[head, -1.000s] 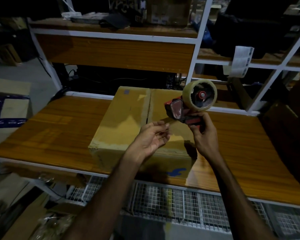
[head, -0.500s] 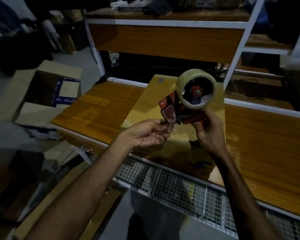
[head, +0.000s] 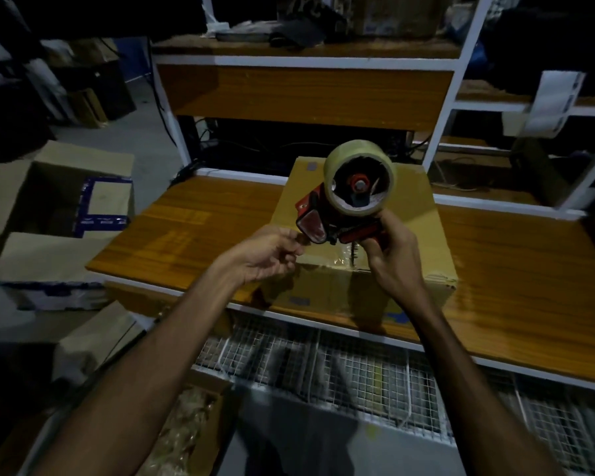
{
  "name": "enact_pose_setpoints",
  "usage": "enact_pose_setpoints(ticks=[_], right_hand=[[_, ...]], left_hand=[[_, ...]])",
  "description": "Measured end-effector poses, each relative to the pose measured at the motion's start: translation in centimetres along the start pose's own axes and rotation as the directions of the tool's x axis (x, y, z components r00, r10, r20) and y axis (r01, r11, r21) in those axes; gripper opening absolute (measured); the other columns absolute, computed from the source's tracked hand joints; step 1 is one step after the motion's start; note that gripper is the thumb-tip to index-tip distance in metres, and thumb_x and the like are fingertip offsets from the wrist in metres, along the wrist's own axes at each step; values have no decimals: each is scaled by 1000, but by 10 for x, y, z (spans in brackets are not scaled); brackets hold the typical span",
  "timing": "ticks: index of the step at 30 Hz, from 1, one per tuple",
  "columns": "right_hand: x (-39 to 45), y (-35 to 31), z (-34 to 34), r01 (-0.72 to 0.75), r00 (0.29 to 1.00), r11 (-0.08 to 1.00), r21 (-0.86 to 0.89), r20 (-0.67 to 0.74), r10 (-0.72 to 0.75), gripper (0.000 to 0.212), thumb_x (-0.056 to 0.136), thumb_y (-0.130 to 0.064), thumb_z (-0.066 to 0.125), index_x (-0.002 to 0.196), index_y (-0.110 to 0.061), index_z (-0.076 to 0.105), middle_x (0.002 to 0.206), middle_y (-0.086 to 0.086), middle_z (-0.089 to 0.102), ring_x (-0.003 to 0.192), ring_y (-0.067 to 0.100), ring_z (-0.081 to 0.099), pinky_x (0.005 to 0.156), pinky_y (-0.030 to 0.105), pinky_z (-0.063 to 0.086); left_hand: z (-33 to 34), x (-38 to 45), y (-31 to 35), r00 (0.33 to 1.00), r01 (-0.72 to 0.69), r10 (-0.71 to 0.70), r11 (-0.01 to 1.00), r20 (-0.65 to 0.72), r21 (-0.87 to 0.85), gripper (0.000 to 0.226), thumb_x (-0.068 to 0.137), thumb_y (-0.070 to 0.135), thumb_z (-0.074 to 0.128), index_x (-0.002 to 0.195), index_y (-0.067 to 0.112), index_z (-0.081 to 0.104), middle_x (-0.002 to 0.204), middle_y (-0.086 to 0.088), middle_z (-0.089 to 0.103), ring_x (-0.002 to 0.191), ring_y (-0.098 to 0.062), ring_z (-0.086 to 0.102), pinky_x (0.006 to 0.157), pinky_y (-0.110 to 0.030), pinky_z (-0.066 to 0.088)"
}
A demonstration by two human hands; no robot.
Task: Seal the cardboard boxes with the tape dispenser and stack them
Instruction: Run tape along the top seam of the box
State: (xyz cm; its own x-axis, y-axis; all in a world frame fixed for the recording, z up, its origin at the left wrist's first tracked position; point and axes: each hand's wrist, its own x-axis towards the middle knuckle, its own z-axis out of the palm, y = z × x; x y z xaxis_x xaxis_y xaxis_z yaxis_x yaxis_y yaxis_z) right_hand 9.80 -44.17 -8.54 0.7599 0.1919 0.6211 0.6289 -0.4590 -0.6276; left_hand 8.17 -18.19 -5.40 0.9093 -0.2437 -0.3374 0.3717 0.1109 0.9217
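Note:
A closed cardboard box (head: 423, 231) lies on the wooden workbench (head: 200, 221), its near edge toward me. Above the box my right hand (head: 390, 252) grips the handle of a red tape dispenser (head: 327, 223) that carries a yellowish roll of tape (head: 359, 182). My left hand (head: 267, 252) is at the dispenser's front end, its fingertips pinching the loose tape end under the red blade guard. A strip of clear tape glints on the box top near its front edge.
An open cardboard box (head: 49, 214) with blue printed tape stands on the floor at the left. White-framed shelves (head: 306, 60) with clutter rise behind the bench. Wire mesh baskets (head: 358, 372) hang under the bench front. A paper label strip (head: 550, 101) hangs at upper right.
My left hand went from hovering open above the box to pinching the tape end at the dispenser's front. The view swung left, bringing the open floor box into sight.

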Motion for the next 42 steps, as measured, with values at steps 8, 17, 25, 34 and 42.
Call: enact_pose_setpoints(ticks=[8,17,25,34,42], right_hand=[[-24,-25,35,-34,999,988,-154,-12,32,33,96,-6,61,128,-14,66,126,6,69,112,29,65,86,49,56],[-16,-12,17,-107,994,935,-339,-47,97,36,96,-7,69,130,-17,63,125,7,69,112,29,66,87,57,57],[2,-11,25,-162,987,944,-286,-32,159,47,96,-2,70,140,-17,61,135,9,67,123,26,64,101,55,57],[-7,0,23,-166,982,912,-375,23,188,44,96,-6,73,134,-24,62,129,6,70,117,28,66,91,59,58],[-18,9,22,-176,970,909,-377,93,226,45,96,-6,72,134,-27,61,127,5,68,115,29,66,89,60,58]], left_hand=[[-67,-8,9,998,50,-63,948,30,314,21,93,-9,57,91,9,69,76,-1,59,60,-8,47,53,-24,44],[-140,0,-10,988,-25,82,924,-133,380,17,106,9,52,110,2,67,82,-3,56,70,-14,48,59,-26,44],[-153,17,-32,994,-89,106,951,-42,297,12,106,17,57,104,10,67,80,3,58,60,-4,48,53,-20,41],[-156,44,-73,998,-34,42,977,-35,209,17,107,18,58,107,7,71,74,4,57,57,-7,42,48,-22,32],[-138,54,-95,995,-32,41,995,-86,99,13,107,18,59,98,13,68,79,2,58,54,-4,40,41,-20,29]])
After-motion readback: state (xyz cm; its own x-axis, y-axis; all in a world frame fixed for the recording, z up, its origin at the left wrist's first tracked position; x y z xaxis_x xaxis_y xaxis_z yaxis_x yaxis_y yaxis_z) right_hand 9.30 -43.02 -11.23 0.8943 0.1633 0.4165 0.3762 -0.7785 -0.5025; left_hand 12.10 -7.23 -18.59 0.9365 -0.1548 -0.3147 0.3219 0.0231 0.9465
